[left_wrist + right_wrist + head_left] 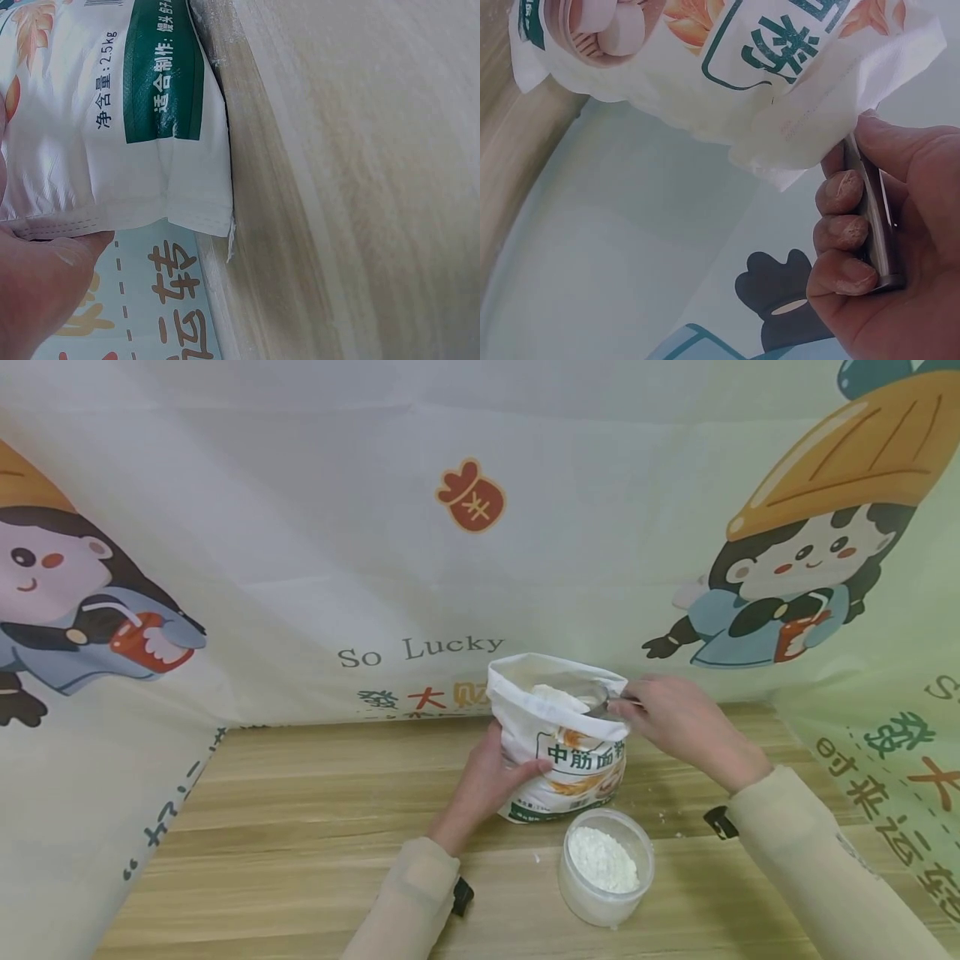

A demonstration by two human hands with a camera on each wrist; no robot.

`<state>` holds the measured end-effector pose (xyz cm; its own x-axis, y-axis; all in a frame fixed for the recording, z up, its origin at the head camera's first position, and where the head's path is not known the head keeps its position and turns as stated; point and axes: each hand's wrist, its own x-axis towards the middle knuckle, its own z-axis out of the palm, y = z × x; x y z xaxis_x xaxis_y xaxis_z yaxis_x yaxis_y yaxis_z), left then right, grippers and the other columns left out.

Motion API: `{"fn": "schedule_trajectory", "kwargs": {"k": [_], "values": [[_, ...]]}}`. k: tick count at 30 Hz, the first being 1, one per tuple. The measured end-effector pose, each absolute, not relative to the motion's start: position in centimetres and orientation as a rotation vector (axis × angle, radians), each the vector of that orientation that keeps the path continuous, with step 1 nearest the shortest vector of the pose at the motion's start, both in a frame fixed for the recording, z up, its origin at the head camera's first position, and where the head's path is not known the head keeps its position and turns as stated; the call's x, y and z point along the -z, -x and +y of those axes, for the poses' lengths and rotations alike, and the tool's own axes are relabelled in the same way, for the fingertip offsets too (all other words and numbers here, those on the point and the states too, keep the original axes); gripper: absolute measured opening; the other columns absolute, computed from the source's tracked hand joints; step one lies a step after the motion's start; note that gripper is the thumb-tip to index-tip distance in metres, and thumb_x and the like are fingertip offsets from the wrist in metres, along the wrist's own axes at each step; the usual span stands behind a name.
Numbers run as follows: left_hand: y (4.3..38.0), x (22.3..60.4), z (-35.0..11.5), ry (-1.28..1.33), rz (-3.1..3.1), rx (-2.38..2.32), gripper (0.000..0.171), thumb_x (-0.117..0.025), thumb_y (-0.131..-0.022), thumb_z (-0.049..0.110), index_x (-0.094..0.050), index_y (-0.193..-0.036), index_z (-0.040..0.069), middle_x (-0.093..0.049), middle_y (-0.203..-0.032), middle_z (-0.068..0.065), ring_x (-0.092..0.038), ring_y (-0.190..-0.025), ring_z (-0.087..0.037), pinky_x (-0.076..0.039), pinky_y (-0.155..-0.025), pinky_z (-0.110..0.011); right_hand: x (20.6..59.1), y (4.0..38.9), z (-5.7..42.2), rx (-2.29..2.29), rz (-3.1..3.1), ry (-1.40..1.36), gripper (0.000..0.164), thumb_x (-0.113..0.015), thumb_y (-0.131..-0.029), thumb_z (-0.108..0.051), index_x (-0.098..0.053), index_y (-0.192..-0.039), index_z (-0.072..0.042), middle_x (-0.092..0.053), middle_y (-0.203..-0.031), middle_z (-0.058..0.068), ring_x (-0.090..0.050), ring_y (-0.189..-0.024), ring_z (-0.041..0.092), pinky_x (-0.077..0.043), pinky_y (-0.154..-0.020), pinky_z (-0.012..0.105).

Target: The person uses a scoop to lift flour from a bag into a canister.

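I log one bag [566, 747], left hand [497, 778] gripping; one scoop [597, 697] at bag's mouth, right hand [682, 718] grasping; one tub [592, 907] beside bag.

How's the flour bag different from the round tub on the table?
The flour bag is taller and made of soft, pliable material, while the tub is low and looks rigid. The bag is white with green and orange printing; the tub is translucent, with no print visible. The left hand holds the bag, whereas neither hand touches the tub. Both are open at the top, with white powder inside.
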<state>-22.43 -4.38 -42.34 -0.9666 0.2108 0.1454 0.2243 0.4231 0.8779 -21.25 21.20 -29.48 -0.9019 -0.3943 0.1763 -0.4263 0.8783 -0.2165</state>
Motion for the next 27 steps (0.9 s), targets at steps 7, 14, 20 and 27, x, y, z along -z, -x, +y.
{"fn": "schedule_trajectory", "kwargs": {"k": [7, 14, 20, 27], "values": [[22.4, 42.3, -4.3, 0.408, -2.632, 1.637, 0.087, -0.089, -0.083, 0.028, -0.039, -0.151, 0.005, -0.064, -0.132, -0.017, -0.061, -0.122, -0.033, -0.047, -0.109, -0.049, 29.3, 20.9, 21.5, -0.408, -2.913, -0.627, 0.023, -0.065, -0.103, -0.025, -0.068, -0.088, -0.008, -0.051, -0.069, -0.001, -0.047, -0.065, 0.018, -0.040, -0.057, 0.034], [22.4, 42.2, -4.3, 0.408, -2.629, 1.637, 0.086, -0.089, -0.083, 0.027, -0.040, -0.151, 0.006, -0.064, -0.132, -0.017, -0.061, -0.122, -0.032, -0.047, -0.109, -0.048, 28.8, 20.5, 21.8, -0.357, -2.864, -0.600, 0.023, -0.067, -0.102, -0.024, -0.073, -0.095, -0.003, -0.061, -0.076, 0.003, -0.055, -0.070, 0.022, -0.049, -0.063, 0.042], [22.3, 42.2, -4.3, 0.403, -2.634, 1.633, 0.087, -0.089, -0.083, 0.028, -0.039, -0.151, 0.007, -0.064, -0.133, -0.017, -0.061, -0.122, -0.033, -0.047, -0.109, -0.049, 29.1, 20.3, 22.2, -0.333, -2.835, -0.604, 0.024, -0.068, -0.102, -0.024, -0.074, -0.097, -0.002, -0.063, -0.076, 0.003, -0.055, -0.069, 0.022, -0.050, -0.063, 0.042], [22.3, 42.2, -4.3, 0.407, -2.635, 1.647, 0.087, -0.088, -0.083, 0.028, -0.039, -0.152, 0.008, -0.065, -0.131, -0.016, -0.062, -0.120, -0.032, -0.047, -0.109, -0.048, 29.8, 20.2, 22.6, -0.417, -2.860, -0.579, 0.024, -0.066, -0.103, -0.024, -0.074, -0.096, -0.002, -0.052, -0.068, -0.001, -0.048, -0.065, 0.019, -0.040, -0.058, 0.034]]}}
